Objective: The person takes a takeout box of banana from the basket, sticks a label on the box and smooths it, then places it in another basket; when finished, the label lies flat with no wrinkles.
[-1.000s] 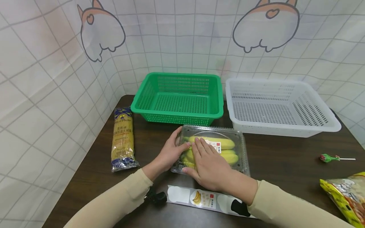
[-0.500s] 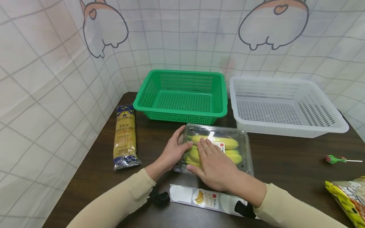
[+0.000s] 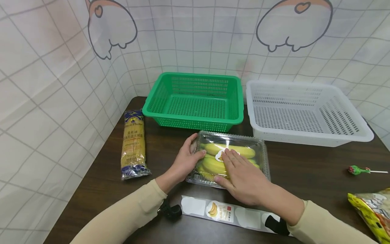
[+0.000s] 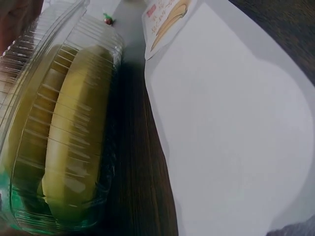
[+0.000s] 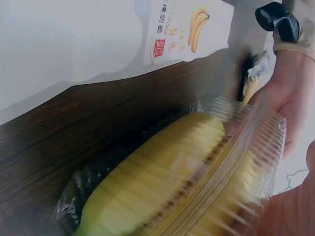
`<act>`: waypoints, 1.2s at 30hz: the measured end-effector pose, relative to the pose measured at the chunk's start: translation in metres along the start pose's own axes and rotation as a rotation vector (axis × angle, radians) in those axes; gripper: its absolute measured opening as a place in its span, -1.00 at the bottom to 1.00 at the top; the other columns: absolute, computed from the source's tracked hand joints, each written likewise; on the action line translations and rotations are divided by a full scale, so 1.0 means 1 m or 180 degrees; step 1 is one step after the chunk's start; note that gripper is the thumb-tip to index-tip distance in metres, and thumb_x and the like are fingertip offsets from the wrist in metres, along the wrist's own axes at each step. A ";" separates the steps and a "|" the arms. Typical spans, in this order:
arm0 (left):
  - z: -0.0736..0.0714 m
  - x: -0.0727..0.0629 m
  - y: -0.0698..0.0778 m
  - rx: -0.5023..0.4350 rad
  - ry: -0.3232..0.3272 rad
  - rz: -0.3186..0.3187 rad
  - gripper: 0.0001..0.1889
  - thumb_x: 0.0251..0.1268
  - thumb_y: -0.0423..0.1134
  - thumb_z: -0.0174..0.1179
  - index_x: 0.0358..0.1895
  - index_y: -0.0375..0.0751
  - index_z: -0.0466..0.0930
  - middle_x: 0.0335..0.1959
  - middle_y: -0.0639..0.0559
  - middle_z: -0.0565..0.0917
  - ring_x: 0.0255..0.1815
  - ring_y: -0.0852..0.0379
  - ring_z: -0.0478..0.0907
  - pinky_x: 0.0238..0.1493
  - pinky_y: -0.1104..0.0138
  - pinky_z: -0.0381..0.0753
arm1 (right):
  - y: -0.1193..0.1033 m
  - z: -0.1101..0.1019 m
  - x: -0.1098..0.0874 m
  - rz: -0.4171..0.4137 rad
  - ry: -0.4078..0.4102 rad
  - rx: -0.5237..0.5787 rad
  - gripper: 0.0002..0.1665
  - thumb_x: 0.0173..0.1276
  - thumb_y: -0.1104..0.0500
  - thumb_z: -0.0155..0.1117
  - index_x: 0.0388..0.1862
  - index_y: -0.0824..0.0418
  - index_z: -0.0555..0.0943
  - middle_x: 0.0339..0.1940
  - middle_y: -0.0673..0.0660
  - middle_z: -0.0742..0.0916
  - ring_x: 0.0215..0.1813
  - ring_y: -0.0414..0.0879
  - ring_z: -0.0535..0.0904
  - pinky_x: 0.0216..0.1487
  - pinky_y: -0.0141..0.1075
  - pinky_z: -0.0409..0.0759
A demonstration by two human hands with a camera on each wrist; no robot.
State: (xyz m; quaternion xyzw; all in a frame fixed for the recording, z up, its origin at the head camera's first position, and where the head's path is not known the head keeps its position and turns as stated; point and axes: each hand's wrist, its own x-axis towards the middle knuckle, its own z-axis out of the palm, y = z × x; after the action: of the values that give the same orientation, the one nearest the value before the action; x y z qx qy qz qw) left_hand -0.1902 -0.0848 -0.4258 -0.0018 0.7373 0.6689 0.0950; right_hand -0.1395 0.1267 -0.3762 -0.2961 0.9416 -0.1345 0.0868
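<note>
A clear plastic clamshell box of bananas lies lid-closed on the dark table. My left hand grips its left end, thumb on the lid's edge and fingers along the side. My right hand rests flat on the lid with straight fingers, partly covering a round-ended white label stuck there. Close in front lies a strip of banana labels, one printed label still on the backing. Bananas show through the ribbed side in the left wrist view; the right wrist view shows a banana too.
A green basket and a white basket stand behind the box. Left is a spaghetti packet. A lollipop and a yellow snack bag lie at right. A patterned cloth hangs behind the table.
My right hand has slid rightward across the lid, uncovering the left part of the label. My left hand keeps its hold on the box. The head view has shifted slightly.
</note>
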 end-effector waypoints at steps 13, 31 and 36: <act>-0.002 0.000 0.000 0.0040 -0.0005 -0.0037 -0.20 0.51 -0.33 0.14 0.67 -0.13 -0.10 0.71 -0.15 -0.06 0.71 -0.10 -0.08 0.54 -0.08 0.28 | 0.008 -0.004 -0.014 0.0142 0.0066 -0.0235 -0.06 0.63 -0.29 -0.12 0.56 0.47 0.22 0.61 0.41 0.30 0.64 0.30 0.16 0.57 0.17 0.23; -0.002 -0.001 0.003 0.0196 -0.0048 -0.0060 -0.22 0.51 -0.26 0.16 0.66 -0.15 -0.06 0.67 -0.19 0.10 0.68 -0.11 0.05 0.55 -0.06 0.26 | -0.023 -0.001 0.009 0.0036 0.0115 -0.0237 0.02 0.58 -0.35 -0.07 0.57 0.50 0.18 0.62 0.43 0.24 0.67 0.30 0.09 0.60 0.19 0.16; -0.002 -0.001 0.002 0.0166 -0.0066 -0.0037 -0.21 0.51 -0.28 0.16 0.65 -0.17 -0.06 0.66 -0.21 0.10 0.68 -0.11 0.04 0.56 -0.05 0.26 | -0.024 0.003 0.015 0.0102 0.0104 -0.0209 0.01 0.59 -0.34 -0.08 0.56 0.50 0.19 0.62 0.43 0.26 0.66 0.30 0.11 0.58 0.20 0.19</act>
State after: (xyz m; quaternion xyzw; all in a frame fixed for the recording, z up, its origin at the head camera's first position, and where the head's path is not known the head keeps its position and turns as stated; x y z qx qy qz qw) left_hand -0.1898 -0.0866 -0.4239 0.0033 0.7534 0.6488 0.1066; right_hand -0.1383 0.0987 -0.3735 -0.2814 0.9515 -0.1070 0.0638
